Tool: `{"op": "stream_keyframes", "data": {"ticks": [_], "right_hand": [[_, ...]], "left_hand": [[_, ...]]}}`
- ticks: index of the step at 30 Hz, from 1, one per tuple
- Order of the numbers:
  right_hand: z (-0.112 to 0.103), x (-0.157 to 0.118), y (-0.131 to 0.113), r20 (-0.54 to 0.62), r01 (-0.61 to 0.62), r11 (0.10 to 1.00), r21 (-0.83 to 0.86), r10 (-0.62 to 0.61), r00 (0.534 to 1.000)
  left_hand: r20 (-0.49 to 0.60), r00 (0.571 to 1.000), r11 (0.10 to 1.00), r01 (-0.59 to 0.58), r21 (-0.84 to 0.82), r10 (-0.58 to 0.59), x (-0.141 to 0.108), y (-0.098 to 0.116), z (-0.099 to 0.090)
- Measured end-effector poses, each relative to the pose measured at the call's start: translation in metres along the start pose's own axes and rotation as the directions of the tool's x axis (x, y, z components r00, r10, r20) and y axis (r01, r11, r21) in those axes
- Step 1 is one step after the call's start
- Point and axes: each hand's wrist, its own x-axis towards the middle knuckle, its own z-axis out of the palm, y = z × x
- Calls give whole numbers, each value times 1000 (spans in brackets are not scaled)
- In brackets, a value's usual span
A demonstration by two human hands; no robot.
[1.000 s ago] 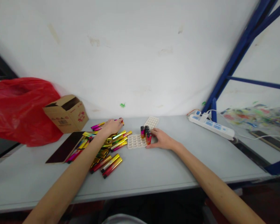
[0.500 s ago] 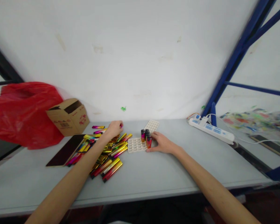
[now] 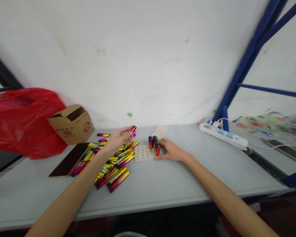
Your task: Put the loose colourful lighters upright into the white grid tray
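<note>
My left hand is raised over the pile and closed on a red lighter with a dark end. Below it lies a heap of shiny gold, red and purple lighters. My right hand is curved around the right end of a white tray with round pockets, thumb at the near corner and fingers behind. Several black-topped lighters stand upright in that end of the tray, close against the right hand's fingers. A second white pocketed tray lies just behind.
A dark flat panel lies left of the heap, with an open cardboard box and a red plastic bag behind it. On the right are a white power strip, a blue metal frame and a phone.
My left hand has come up from the pile and turned, now showing a red lighter between its fingers. The right hand stays by the tray.
</note>
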Motion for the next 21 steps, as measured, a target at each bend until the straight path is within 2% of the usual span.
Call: {"op": "stream_keyframes", "data": {"ticks": [2,4,8,14,21], "right_hand": [[0,0,-1,-1,4,1000,2,-4,1000],[-1,0,-1,-1,5,1000,4,-5,1000],[-1,-1,0,2,-1,1000,-2,1,1000],[1,0,5,21,5,1000,-19,-5,1000],[0,-2,2,20,3,1000,-19,-3,1000]], "left_hand": [[73,996,976,65,-206,-50,-12,3,15],[165,981,932,153,-328,-103,-21,5,27],[330,928,864,303,-402,-172,-32,7,41],[359,895,825,403,-397,-265,-36,4,56],[380,894,800,403,-444,-239,-38,-7,64]]}}
